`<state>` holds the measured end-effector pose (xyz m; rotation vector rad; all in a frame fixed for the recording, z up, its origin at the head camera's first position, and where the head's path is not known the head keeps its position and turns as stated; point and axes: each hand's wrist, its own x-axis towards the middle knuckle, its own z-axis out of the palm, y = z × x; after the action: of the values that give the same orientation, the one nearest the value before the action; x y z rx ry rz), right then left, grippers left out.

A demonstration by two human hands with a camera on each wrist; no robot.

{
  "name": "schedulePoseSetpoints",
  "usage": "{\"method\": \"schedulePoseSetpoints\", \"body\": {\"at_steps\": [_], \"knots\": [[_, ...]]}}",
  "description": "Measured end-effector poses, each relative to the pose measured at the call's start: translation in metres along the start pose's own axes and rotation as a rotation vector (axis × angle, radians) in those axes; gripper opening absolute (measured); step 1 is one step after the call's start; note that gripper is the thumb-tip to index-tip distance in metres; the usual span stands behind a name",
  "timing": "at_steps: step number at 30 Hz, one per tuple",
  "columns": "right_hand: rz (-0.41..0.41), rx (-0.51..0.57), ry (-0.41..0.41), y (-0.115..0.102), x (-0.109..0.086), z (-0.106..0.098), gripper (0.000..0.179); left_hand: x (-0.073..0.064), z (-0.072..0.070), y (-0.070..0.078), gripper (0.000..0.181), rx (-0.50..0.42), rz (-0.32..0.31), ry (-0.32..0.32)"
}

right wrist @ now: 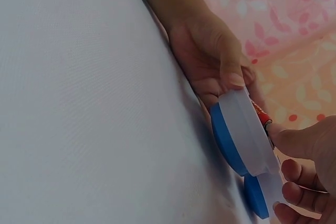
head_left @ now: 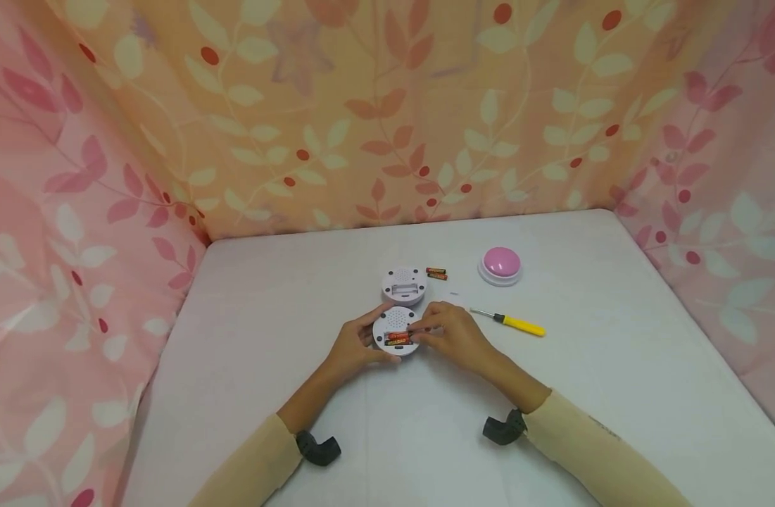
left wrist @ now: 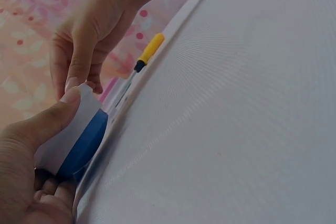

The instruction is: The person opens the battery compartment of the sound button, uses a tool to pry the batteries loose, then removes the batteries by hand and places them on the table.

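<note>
My left hand (head_left: 355, 345) grips a round white push-button device (head_left: 395, 318) by its rim, thumb at the near edge. It lies upside down, its battery compartment upward and its blue button (right wrist: 226, 135) beneath. Two red-and-black batteries (head_left: 398, 339) are at the compartment; one shows raised above the case in the right wrist view. My right hand (head_left: 457, 338) pinches the upper battery's right end, its thumb (right wrist: 294, 141) against that end. In the left wrist view both hands meet at the case's upper edge, and the batteries are hidden.
Just behind sits a second upturned device (head_left: 405, 298) with a vacant battery slot. Two batteries (head_left: 436, 274) lie beside it. A pink-topped button device (head_left: 501, 263) stands at back right, with a yellow-handled screwdriver (head_left: 520, 324) in front. Patterned curtains (head_left: 387, 141) border the white table (head_left: 286, 282).
</note>
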<state>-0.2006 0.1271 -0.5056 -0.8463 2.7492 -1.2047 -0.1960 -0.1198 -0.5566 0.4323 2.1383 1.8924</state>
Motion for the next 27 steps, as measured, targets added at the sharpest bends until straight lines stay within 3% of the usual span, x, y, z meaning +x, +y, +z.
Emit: {"method": "schedulePoseSetpoints", "body": {"at_steps": [15,27], "knots": [[-0.009,-0.009,0.013,-0.0013,0.0002,0.0044,0.018,-0.0013,0.0004,0.0027,0.099,-0.008,-0.055,-0.002],[-0.111,-0.153,0.044,-0.0004,-0.0009,0.0044,0.017,0.0041,0.0003,-0.0030,0.098,-0.018,0.003,-0.005]]}}
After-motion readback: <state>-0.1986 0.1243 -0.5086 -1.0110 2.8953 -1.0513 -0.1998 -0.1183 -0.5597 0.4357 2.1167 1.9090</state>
